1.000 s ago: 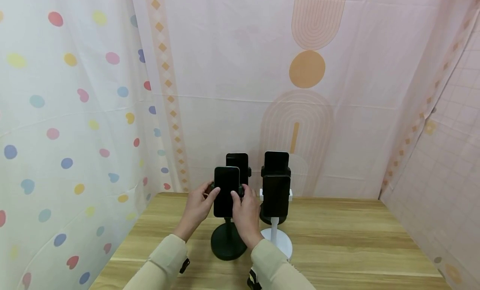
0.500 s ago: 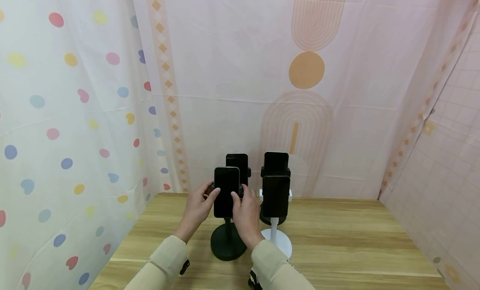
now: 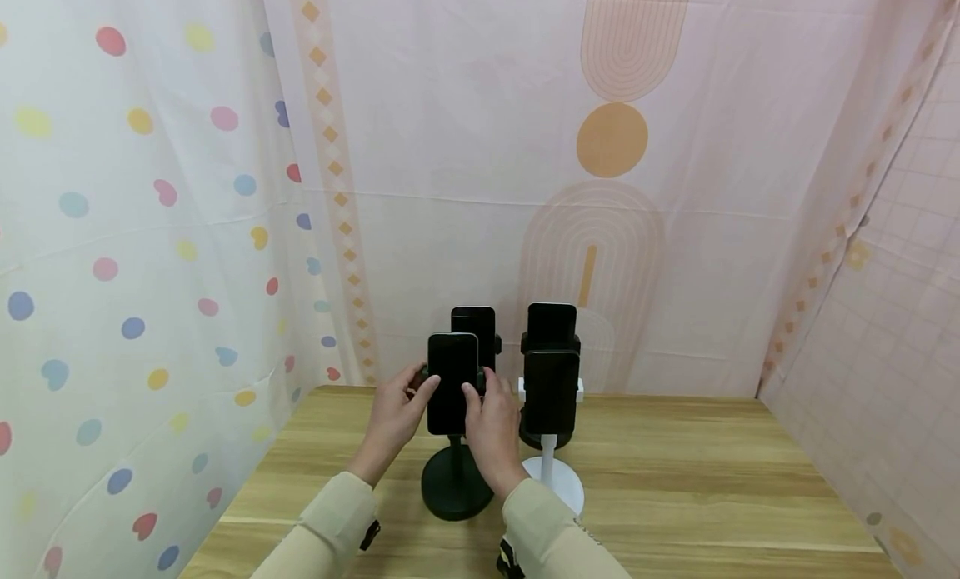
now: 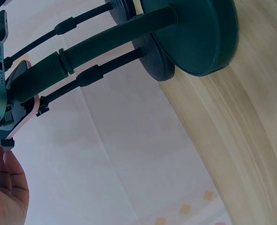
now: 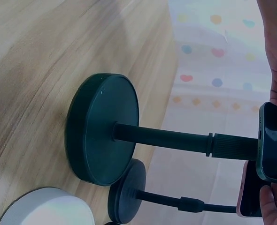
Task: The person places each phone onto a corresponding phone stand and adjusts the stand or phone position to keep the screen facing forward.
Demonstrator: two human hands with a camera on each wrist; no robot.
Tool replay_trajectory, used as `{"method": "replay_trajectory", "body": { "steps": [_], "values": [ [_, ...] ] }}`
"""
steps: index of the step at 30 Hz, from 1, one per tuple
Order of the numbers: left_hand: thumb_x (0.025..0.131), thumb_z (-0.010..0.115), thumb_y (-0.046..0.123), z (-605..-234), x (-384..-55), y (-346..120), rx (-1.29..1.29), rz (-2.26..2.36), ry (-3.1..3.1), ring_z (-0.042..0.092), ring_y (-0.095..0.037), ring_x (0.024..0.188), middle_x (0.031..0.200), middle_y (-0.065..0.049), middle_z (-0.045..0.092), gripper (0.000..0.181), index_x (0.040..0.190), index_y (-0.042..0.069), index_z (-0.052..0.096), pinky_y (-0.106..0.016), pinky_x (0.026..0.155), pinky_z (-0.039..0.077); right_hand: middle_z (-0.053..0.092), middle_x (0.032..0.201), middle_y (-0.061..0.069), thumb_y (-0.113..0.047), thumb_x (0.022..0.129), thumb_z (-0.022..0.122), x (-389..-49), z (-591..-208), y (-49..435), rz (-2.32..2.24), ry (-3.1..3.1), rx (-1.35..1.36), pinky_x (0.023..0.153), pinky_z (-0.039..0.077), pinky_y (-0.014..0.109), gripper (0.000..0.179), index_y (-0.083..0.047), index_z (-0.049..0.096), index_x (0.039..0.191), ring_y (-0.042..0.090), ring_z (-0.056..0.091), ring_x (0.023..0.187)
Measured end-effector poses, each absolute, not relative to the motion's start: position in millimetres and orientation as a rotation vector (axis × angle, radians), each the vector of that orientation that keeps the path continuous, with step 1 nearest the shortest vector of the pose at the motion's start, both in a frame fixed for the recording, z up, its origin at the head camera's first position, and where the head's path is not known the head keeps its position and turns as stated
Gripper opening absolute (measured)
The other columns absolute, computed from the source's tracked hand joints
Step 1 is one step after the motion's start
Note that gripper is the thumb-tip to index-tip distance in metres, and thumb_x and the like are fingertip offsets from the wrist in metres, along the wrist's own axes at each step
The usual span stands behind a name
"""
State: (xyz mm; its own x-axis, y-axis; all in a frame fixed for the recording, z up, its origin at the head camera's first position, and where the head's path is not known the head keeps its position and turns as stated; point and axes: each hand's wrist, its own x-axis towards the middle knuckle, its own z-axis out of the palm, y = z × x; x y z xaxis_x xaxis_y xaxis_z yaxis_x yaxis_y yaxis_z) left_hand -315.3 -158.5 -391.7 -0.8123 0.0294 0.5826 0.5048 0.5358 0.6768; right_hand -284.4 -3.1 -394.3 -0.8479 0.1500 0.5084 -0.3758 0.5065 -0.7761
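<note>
A dark smartphone [image 3: 452, 386] stands upright in the clamp of a dark green phone stand [image 3: 456, 483]. My left hand [image 3: 399, 408] grips its left side, thumb at the front edge and fingers curled at the clamp arm. On the opposite side my right hand [image 3: 492, 421] holds it the same way, thumb on the lower right of the screen. In the left wrist view the green stand's ribbed post [image 4: 42, 77] runs up behind the phone. The right wrist view shows the phone's lower end [image 5: 274, 140] between both hands. The screen looks black.
Behind it, another phone [image 3: 474, 325] sits in a black stand. To the right, a white stand [image 3: 566, 483] bears a phone [image 3: 552, 391], with one more phone [image 3: 552, 325] on a black stand behind. All stand on a wooden table [image 3: 690, 479] before a patterned cloth [image 3: 450, 146].
</note>
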Motion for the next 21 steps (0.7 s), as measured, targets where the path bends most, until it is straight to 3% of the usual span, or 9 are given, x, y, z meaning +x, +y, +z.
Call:
{"method": "replay_trajectory", "body": {
  "steps": [10,15,21],
  "values": [
    [0.101,0.061,0.026,-392.3,-313.0,-158.6,-0.423,-1.262,-2.270,0.063,-0.019,0.084,0.092,-0.006,0.068,0.040,0.132,0.002,0.062,-0.036,0.076,0.054,0.058,0.121,0.017,-0.028,0.105,0.053,-282.8,-398.3,-3.0,1.359,-2.263,0.182,0.091,0.051,0.048,0.047,0.002,0.050,0.141,0.028,0.063,0.104],
    [0.102,0.060,0.028,-392.8,-310.4,-158.2,-0.418,-1.295,-2.268,0.063,-0.020,0.086,0.092,-0.006,0.067,0.043,0.136,0.002,0.059,-0.040,0.079,0.054,0.057,0.128,0.020,-0.028,0.105,0.051,-281.6,-402.8,-2.3,1.359,-2.275,0.184,0.095,0.048,0.051,0.047,0.003,0.049,0.141,0.033,0.060,0.114],
    [0.101,0.061,0.026,-396.0,-309.4,-157.5,-0.424,-1.295,-2.264,0.061,-0.018,0.083,0.091,-0.006,0.066,0.046,0.139,0.002,0.055,-0.034,0.075,0.054,0.058,0.128,0.021,-0.027,0.105,0.051,-278.8,-407.6,-1.4,1.347,-2.281,0.191,0.095,0.048,0.052,0.046,0.005,0.051,0.139,0.035,0.059,0.116]
  ]
}}
